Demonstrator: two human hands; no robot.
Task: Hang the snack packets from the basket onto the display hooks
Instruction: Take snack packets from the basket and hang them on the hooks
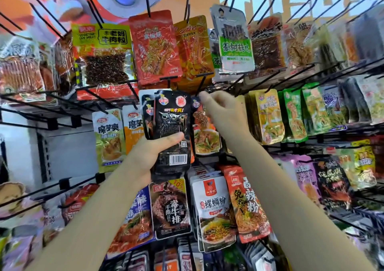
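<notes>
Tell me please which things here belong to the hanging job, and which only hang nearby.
Part of the job:
- black snack packets, gripped in the left hand
- right hand, fingers up at a black display hook

Only nearby:
- green mushroom packet
- red packet
- white noodle packet

A: What are the packets like?

B: A small stack of black snack packets, glossy, held upright in front of the middle of the hook rack, a white barcode panel near the bottom of the front one and round red and blue badges at its top.

A: How many?

B: At least three, fanned, edges showing to the left; exact count unclear.

A: And the hook?

B: A black display hook juts out just right of their top edge.
</notes>
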